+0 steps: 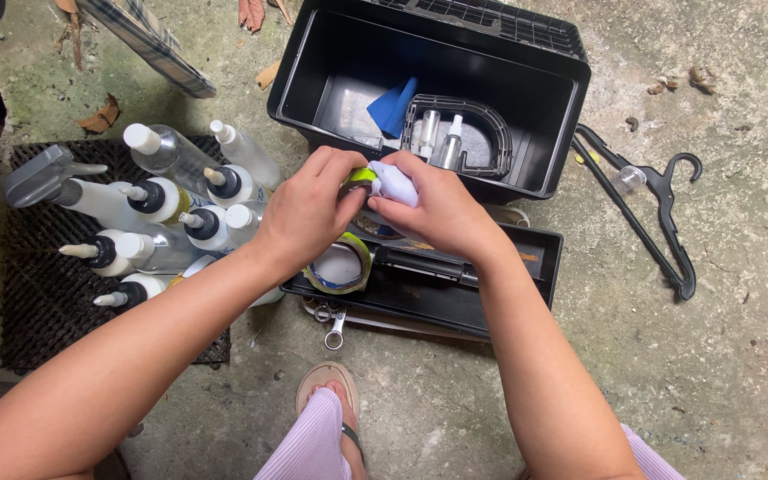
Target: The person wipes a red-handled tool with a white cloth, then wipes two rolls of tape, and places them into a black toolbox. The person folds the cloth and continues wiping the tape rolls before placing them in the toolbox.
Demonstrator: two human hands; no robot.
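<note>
Closest to my view is a knee in striped lilac fabric (313,440) at 6 o'clock, with a foot in a sandal (329,382) planted on the concrete floor (722,338). Both forearms run up from the bottom corners and meet mid-frame.

My left hand (308,213) is curled around a small thing with a yellow-green band (364,175); thumb and fingers are clenched on it, though I can't make out exactly what it is. My right hand (442,209) is pinching a wad of white cloth (395,182) against that same thing, fingers bent tight over the cloth. So the item sits right between both hands, just above the shallow black tray (535,267).

That tray lies under my wrists. It has a roll of clear tape (340,265) at its left end and a dark tool handle (424,265) beside that. A little metal wrench (335,327) lies on the floor touching the tray's near edge.

Over at 9 o'clock there's a black rubber mat (37,311) crowded with a bunch of clear squeeze bottles (157,200), plus a grey spray bottle (46,178).

At 12 o'clock, the big black toolbox (313,80) stands open, with a blue cloth (393,107) and a small inner caddy holding a couple of little bottles (442,138). Out at 3 o'clock a black plastic hanger (660,222) lies on the floor. Dry leaves (100,116) are scattered at the far edges.
</note>
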